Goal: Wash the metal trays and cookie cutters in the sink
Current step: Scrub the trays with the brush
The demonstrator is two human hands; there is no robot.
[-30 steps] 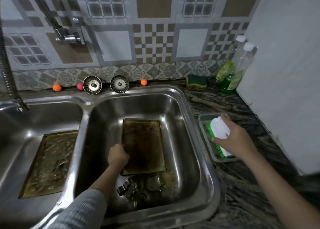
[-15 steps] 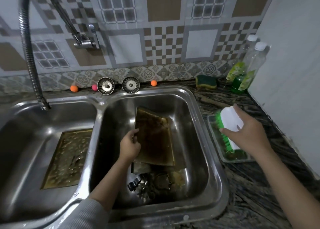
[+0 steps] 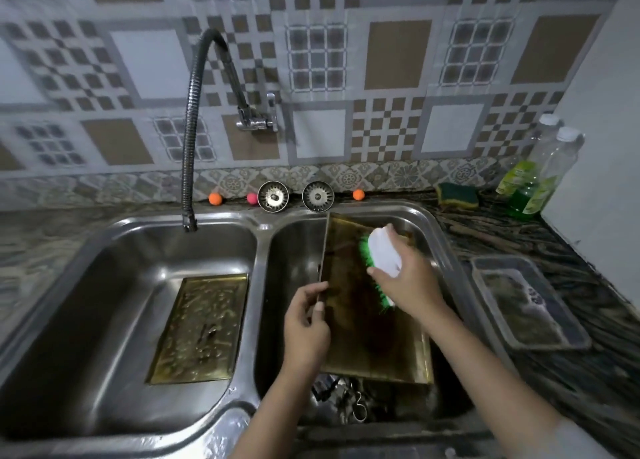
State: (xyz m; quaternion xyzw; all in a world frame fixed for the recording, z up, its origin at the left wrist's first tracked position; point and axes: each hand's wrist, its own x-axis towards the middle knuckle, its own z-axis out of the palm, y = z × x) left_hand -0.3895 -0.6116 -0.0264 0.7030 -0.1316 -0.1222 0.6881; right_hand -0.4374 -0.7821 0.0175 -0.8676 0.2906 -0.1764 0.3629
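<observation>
Left hand [image 3: 306, 323] pinches the tray [image 3: 367, 334] by its left rim, propped in the right basin; right hand [image 3: 405, 282] grips the brush [image 3: 381, 256] w/ bristles on it. Tray looks stiff, thin, prob. greasy-slick, so hold the rim edge firmly.

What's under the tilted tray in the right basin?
Below the tray's near edge, a few metal cookie cutters show on the right basin floor. Whatever lies further beneath the tray is covered, so I cannot tell.
</observation>
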